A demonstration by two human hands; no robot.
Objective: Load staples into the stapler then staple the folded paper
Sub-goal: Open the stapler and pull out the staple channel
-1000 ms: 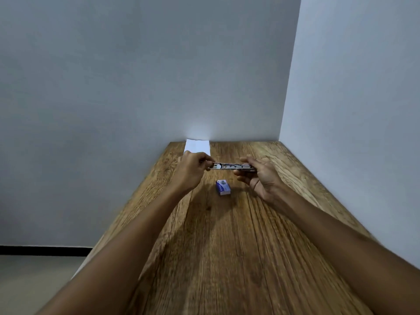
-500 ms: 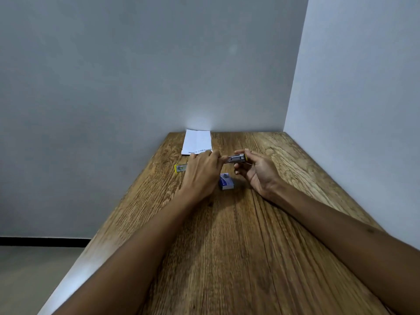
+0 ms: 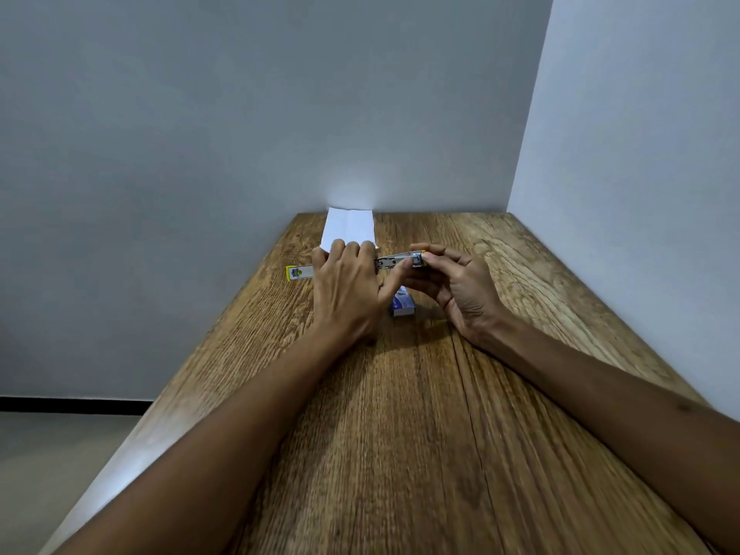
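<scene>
Two hands: left (image 3: 347, 290), right (image 3: 460, 288). One stapler (image 3: 398, 261) between them. One paper (image 3: 349, 228) beyond the left. One staple box (image 3: 402, 304) below the right. One table (image 3: 420, 414).

Long brown wood-grain table (image 3: 420, 434) in the wall corner carries white folded paper (image 3: 349, 228) at far edge and small blue staple box (image 3: 402, 305) mid-table.

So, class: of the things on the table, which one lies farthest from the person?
The folded white paper, lying against the back wall; the stapler and blue staple box sit nearer.
</scene>
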